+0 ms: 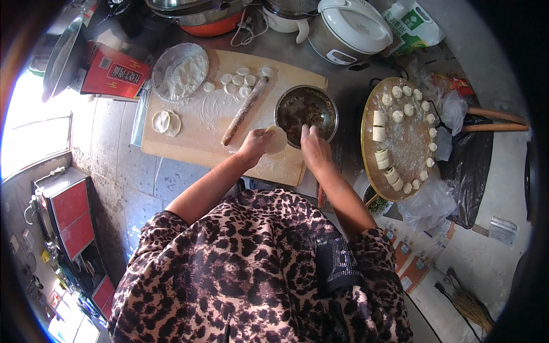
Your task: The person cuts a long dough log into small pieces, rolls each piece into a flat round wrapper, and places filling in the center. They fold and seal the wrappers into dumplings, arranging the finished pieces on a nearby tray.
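My left hand (256, 145) pinches a round dough wrapper (276, 140) by its edge, just left of a steel mixing bowl (281, 103). Dark, chopped filling (315, 109) lies inside the bowl. Over the bowl's near rim is my right hand (315, 145), its fingers reaching in; whether they grip a utensil is hidden. A floured rolling pin (245, 110) rests diagonally on the wooden board (193, 148). Behind it sit several small dough discs (237, 79). Two rolled wrappers (166, 123) overlap at the board's left.
A bowl of flour (182, 72) stands at the back left, near a red box (112, 72). On the right, a round board (409, 145) bears filled buns (408, 110) and cut rolls (381, 158). A rice cooker (351, 32) stands behind the steel bowl.
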Available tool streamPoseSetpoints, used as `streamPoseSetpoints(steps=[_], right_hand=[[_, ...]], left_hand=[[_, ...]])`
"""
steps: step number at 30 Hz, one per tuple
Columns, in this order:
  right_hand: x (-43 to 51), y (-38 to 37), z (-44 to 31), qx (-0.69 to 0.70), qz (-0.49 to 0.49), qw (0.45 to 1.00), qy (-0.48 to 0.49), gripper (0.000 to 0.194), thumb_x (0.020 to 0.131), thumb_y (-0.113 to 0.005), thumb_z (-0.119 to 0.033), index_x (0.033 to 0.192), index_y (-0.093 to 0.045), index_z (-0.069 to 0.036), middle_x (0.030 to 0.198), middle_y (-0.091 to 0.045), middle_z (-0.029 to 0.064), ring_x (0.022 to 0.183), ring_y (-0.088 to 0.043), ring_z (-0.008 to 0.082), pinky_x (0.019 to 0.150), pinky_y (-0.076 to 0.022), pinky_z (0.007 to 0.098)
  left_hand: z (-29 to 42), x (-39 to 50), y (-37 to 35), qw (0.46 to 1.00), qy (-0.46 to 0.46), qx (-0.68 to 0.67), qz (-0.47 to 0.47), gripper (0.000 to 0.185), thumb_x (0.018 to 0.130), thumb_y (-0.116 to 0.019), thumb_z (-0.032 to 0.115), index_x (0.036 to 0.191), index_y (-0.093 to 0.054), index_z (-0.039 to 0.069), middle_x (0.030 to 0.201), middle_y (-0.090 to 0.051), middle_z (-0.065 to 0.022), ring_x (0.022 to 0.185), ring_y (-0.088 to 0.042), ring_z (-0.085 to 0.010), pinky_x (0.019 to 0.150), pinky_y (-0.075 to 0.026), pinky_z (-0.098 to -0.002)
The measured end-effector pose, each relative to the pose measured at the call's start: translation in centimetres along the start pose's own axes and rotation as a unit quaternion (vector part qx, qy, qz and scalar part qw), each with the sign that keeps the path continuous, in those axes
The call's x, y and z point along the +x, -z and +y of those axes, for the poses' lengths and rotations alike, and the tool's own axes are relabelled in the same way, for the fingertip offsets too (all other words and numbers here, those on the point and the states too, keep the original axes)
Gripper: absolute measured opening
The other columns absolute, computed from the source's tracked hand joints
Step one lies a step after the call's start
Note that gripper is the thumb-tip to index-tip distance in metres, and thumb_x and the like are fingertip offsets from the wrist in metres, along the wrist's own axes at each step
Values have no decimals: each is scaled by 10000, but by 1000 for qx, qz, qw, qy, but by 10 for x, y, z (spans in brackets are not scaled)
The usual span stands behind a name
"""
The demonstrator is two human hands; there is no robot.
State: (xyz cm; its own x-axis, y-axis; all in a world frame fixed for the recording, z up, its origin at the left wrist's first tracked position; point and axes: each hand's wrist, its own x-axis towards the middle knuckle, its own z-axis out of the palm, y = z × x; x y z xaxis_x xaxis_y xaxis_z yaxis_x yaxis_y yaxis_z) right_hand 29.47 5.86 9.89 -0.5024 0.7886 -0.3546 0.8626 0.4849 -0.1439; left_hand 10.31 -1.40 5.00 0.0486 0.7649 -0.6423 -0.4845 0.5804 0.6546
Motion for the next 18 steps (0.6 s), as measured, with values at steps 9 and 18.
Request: streamPoseSetpoints(steps=[9, 18], right_hand=[[7, 7, 29, -53, 65, 996, -35, 303, 941, -497, -53, 1214, -531, 74, 1079, -588, 235, 771, -715, 378, 623, -610, 435], [-1, 20, 46, -35, 14, 996, -81, 237, 965, -457, -58, 1133, -566, 70, 1049, -612, 267, 830, -705, 404, 672, -600, 470]], left_hand=[[10, -5, -4, 997, 32, 70, 3, 357, 1014, -586, 261, 1190, -641, -44, 995, -673, -68, 884, -647, -155, 716, -522, -294], [-12, 3, 1, 999, 13, 22, 25, 377, 1007, -597, 262, 1178, -640, -72, 960, -659, -54, 825, -608, -140, 693, -489, -290]])
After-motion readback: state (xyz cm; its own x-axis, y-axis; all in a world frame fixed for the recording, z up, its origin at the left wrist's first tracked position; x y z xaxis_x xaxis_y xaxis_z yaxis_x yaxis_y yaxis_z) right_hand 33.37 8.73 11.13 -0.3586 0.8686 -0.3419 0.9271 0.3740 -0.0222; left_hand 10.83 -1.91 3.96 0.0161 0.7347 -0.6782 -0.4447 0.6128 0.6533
